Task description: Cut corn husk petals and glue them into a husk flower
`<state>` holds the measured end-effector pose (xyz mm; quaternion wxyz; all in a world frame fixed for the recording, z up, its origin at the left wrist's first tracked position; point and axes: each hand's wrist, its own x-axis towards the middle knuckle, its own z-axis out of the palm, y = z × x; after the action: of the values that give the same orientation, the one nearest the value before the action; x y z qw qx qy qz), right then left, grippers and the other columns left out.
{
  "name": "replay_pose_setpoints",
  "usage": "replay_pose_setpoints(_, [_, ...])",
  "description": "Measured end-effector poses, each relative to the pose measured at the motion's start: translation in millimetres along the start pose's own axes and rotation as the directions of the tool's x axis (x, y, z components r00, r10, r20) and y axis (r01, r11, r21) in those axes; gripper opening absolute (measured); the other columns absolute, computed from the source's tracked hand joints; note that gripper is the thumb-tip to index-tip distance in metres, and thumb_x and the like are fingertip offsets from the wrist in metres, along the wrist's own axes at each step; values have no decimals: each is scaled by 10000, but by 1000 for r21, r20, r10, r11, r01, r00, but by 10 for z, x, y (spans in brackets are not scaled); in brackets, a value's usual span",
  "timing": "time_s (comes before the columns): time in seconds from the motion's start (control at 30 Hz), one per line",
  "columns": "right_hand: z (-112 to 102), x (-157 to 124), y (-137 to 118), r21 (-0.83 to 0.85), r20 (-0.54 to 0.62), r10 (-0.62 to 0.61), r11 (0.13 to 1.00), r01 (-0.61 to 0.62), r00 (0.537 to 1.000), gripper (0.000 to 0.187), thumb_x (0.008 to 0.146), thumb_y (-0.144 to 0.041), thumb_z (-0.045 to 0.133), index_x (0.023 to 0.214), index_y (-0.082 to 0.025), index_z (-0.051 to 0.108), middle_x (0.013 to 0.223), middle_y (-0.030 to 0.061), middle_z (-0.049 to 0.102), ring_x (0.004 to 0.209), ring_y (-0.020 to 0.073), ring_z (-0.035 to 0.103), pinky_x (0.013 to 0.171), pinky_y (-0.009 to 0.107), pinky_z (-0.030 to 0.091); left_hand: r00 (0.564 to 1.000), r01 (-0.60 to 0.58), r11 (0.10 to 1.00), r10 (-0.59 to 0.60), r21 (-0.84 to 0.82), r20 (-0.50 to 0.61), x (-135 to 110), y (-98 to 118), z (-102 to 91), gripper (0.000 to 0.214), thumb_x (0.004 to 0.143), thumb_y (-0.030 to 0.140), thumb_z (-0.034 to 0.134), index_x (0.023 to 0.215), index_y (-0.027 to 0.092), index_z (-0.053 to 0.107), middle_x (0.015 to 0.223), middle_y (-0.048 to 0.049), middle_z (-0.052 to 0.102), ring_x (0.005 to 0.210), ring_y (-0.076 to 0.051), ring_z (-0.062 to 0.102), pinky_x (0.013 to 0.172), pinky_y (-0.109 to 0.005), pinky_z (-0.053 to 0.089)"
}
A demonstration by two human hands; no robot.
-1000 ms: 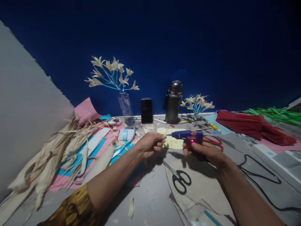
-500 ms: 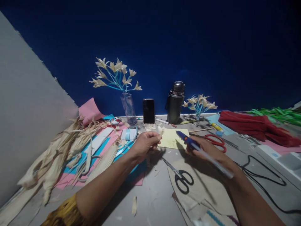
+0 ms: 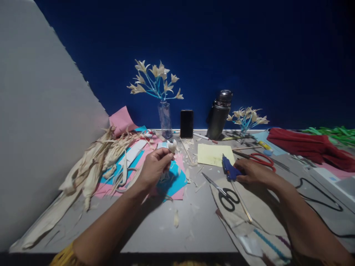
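Observation:
My left hand (image 3: 154,168) is raised over the pink and blue paper sheets (image 3: 174,181), its fingers pinched on a small cream husk flower (image 3: 171,145). My right hand (image 3: 253,172) rests low on the table, fingers wrapped on a blue glue gun (image 3: 229,169) that lies flat with its nozzle pointing away from me. A thin stick (image 3: 242,201) runs back from the gun toward me. Black-handled scissors (image 3: 225,192) lie just left of the gun on a sheet of beige paper (image 3: 260,207).
Dried corn husks (image 3: 95,162) pile up at left by a grey wall. At the back stand a vase of husk flowers (image 3: 163,111), a phone (image 3: 186,123), a dark flask (image 3: 219,115) and a smaller bouquet (image 3: 245,118). Yellow paper (image 3: 215,154), red scissors (image 3: 259,159), red cloth (image 3: 310,147), black cable (image 3: 318,199).
My right hand has lowered the glue gun from mid-air to lie flat on the table. My left hand has drawn away to the left with the small flower. The view has shifted left.

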<state>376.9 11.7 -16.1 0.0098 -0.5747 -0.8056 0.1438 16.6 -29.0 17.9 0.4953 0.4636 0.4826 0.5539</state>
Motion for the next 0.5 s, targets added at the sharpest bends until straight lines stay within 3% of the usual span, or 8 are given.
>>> replay_pose_setpoints(0.13, [-1,-8,18,-17,63,-72,997,73,995,206,764,-292,631,924,-169,671,966,101,702,852,256,643,712,307,425,997,1,995,-10,-104,-79,23,51,-298,303,656,328,822,719,150,585,631,36,572,471,-40,419,435,-165,283])
replay_pose_setpoints(0.3, [-193,-90,-24,-60,-44,-80,995,77,996,324,843,-357,601,1098,-186,701,1083,119,739,965,282,678,769,313,455,995,6,980,-26,-198,-99,36,-90,-474,306,673,319,826,772,143,596,680,33,580,495,-37,440,434,-155,296])
replay_pose_setpoints(0.4, [-376,-85,-248,-177,-73,-20,984,7,997,258,913,-356,518,933,-208,728,864,83,753,760,247,676,637,298,399,992,3,974,-32,-227,-121,59,-246,-514,309,673,323,824,755,148,583,684,35,567,499,-38,452,431,-149,305])
replay_pose_setpoints(0.5, [-452,56,-705,-109,-35,-184,978,179,982,247,931,-337,522,896,-207,729,830,61,748,712,205,651,628,274,381,994,51,975,-71,-214,-88,75,-392,-522,306,692,350,809,748,158,577,613,50,523,465,-39,427,418,-143,286])
